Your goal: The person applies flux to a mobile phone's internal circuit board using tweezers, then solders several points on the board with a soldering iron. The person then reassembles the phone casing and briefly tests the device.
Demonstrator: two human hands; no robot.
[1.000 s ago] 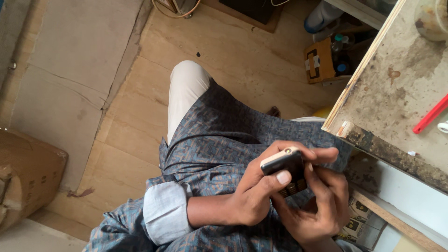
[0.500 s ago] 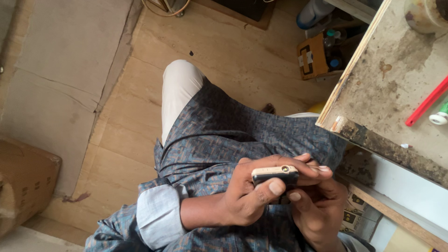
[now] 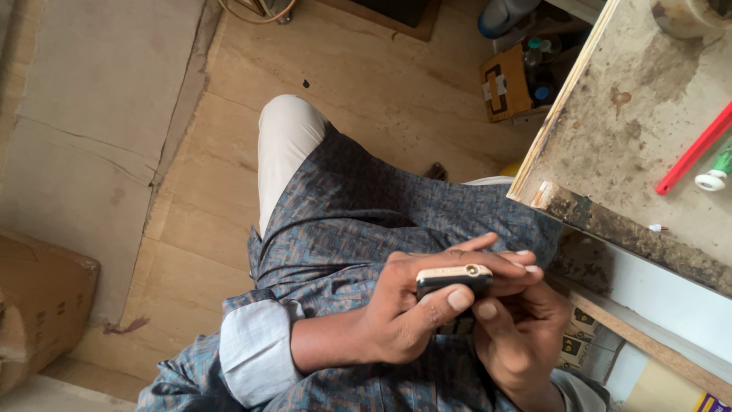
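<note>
The small phone (image 3: pixel 454 279) sits gripped in the left hand (image 3: pixel 404 317), fingers wrapped behind, thumb on its face; the right hand (image 3: pixel 518 336) cups it from below. It is probably light, rigid, smooth-cased and slippery: hold it by the long edges.

Floor (image 3: pixel 396 99): pale wood-look boards, flattened cardboard (image 3: pixel 84 122) along the left side. Brown box (image 3: pixel 38 305) bottom left. Stained worktop (image 3: pixel 648 145) top right, dark crumbling edge. Small carton (image 3: pixel 505 85) with bottles under it. Soft, even daylight.
</note>
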